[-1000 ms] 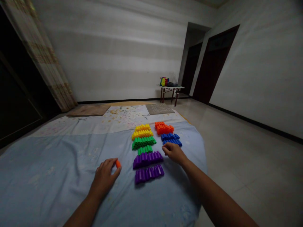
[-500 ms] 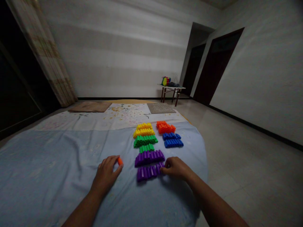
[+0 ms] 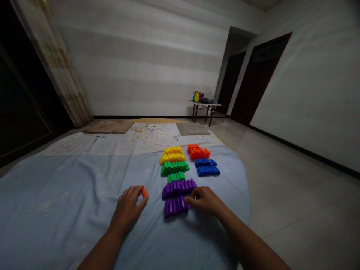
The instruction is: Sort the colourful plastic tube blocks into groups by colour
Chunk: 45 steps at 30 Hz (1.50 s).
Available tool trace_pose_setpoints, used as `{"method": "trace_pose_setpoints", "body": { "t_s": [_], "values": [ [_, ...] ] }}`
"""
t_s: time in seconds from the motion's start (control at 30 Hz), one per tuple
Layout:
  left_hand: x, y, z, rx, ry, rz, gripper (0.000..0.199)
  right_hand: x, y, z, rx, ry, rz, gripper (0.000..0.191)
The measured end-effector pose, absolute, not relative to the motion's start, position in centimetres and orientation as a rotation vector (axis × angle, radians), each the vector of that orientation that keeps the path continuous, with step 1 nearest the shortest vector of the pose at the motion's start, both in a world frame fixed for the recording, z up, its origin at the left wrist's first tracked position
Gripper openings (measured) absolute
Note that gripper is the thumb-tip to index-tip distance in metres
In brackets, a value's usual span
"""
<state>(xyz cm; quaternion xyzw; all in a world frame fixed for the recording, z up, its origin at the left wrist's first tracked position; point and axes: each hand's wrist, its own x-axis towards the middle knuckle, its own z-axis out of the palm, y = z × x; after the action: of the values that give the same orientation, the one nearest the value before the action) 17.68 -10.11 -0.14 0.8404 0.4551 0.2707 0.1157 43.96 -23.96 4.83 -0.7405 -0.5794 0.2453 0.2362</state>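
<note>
On the blue tablecloth (image 3: 84,187), my left hand (image 3: 129,206) curls with its thumb and fingers around a small orange tube (image 3: 144,192). My right hand (image 3: 206,201) pinches the right end of the nearest row of purple tubes (image 3: 174,207); part of that row is hidden by the fingers. Behind it lies a longer stack of purple tubes (image 3: 178,188). Farther back are green tubes (image 3: 174,167) and yellow tubes (image 3: 172,157) in stacked rows. Blue tubes (image 3: 208,171) and orange tubes (image 3: 199,153) form separate piles at the right.
A brown mat (image 3: 109,127) and a grey mat (image 3: 192,129) lie at the table's far side. Beyond it, a small table (image 3: 205,103) carries a colourful bag (image 3: 198,96). The cloth's edge drops to the tiled floor (image 3: 284,180) at right.
My right hand has moved slightly left along the nearest purple row, whose visible part is now shorter. My left hand stays around the orange tube. The view has shifted a little.
</note>
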Motion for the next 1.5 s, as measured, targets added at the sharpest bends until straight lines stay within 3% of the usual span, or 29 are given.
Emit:
{"method": "trace_pose_setpoints", "body": {
  "t_s": [0.4, 0.53, 0.73, 1.0, 1.17, 1.5],
  "values": [
    [17.2, -9.0, 0.0, 2.347, 1.280, 0.669, 0.049, 48.8, -23.6, 0.4, -1.886, -1.103, 0.295, 0.047],
    [17.2, -8.6, 1.2, 2.323, 1.278, 0.562, 0.057, 48.8, -23.5, -0.2, -1.882, -1.151, 0.310, 0.045],
    [17.4, -7.8, 1.7, 2.401, 1.225, 0.536, 0.039, 48.6, -23.4, -0.1, -1.882, -1.142, 0.311, 0.044],
    [18.4, -6.5, 2.4, 2.277, 1.212, 0.655, 0.047, 49.6, -22.7, 1.6, -1.856, -1.086, 0.392, 0.041],
    [21.6, -6.1, 4.9, 2.292, 1.126, 0.752, 0.048, 50.4, -20.8, 3.3, -1.826, -1.090, 0.372, 0.040],
    [28.7, -8.8, 7.7, 2.321, 0.963, 0.740, 0.043, 48.7, -20.6, 1.1, -1.683, -1.180, 0.363, 0.039]
  ]
}}
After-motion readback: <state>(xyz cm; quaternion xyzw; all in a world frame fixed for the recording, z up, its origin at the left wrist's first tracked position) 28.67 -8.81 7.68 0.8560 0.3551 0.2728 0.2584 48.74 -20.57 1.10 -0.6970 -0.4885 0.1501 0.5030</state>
